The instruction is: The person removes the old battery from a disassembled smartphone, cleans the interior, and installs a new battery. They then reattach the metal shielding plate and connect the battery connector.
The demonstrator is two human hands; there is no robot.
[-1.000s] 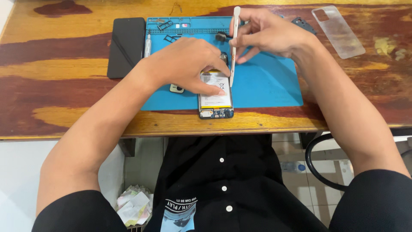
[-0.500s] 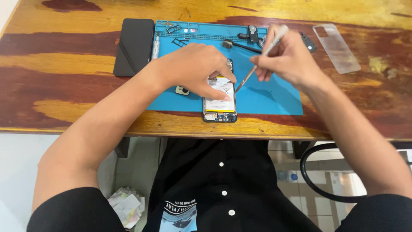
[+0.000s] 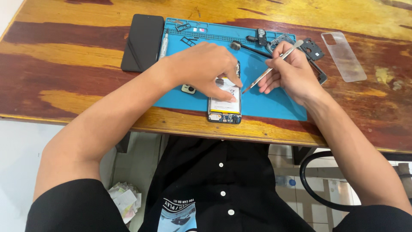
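Head view: left hand [image 3: 206, 68] pressed flat-fingered on the opened phone [image 3: 224, 103], fingertips on its white battery, nothing clamped. Right hand [image 3: 289, 71] closed around a thin metal spudger [image 3: 272, 68], tip lowered just beside the phone's right edge. Phone lies on the blue repair mat [image 3: 279, 101], at the mat's near edge, close to the tabletop's front edge. Black screen panel [image 3: 143, 42] off the mat's left edge; clear phone case [image 3: 344, 56] toward the tabletop's right. Loose parts along the mat's far edge.
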